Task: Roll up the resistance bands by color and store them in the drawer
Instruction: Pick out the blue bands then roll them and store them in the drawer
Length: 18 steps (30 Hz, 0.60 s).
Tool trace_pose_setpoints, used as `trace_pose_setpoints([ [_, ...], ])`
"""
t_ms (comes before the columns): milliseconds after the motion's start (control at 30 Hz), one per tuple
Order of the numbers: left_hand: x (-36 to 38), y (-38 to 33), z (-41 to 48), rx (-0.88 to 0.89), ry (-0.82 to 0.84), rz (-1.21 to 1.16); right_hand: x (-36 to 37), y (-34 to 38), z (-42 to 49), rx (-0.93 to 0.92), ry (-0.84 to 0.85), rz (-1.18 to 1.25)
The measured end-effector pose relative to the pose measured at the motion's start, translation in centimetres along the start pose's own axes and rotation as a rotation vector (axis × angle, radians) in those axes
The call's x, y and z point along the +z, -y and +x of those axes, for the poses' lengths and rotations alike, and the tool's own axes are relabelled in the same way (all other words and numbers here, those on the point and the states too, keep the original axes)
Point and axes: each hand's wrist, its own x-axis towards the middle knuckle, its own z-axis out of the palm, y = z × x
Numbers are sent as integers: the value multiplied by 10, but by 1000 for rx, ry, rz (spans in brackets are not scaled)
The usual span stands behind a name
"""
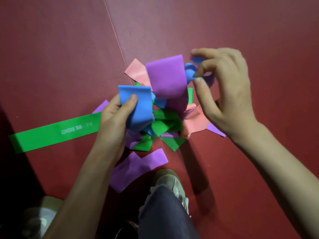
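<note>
A tangled heap of flat resistance bands lies on the red floor mat (69,49). My left hand (115,116) is shut on one end of a blue band (138,107), thumb pressed on its face. My right hand (224,90) pinches the other blue end (189,71) between thumb and fingers, raised above the heap. A purple band (167,78) arches up between my hands. A long green band (51,133) with white print stretches out to the left. Pink bands (136,71) stick out at the back and right. The drawer is not in view.
Another purple band (136,168) lies flat near my foot. My knee in dark jeans (164,213) and a pale shoe (169,180) sit at the bottom centre. A second shoe (39,216) shows at the bottom left. A seam (114,28) runs across the mat.
</note>
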Motion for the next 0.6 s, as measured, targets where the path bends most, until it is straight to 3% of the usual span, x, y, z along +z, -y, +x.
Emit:
trace_pose_setpoints([
  [167, 1, -2, 2, -19, 32, -81, -1, -15, 6, 35, 219, -251],
  [233, 0, -2, 3, -31, 35, -94, 1, -16, 8, 142, 276, -249],
  [433, 5, 1, 2, -46, 247, 120, 4, -8, 19, 811, 443, 682],
  [600, 17, 8, -7, -66, 397, 305, 16, -1, 15, 1012, 456, 985],
])
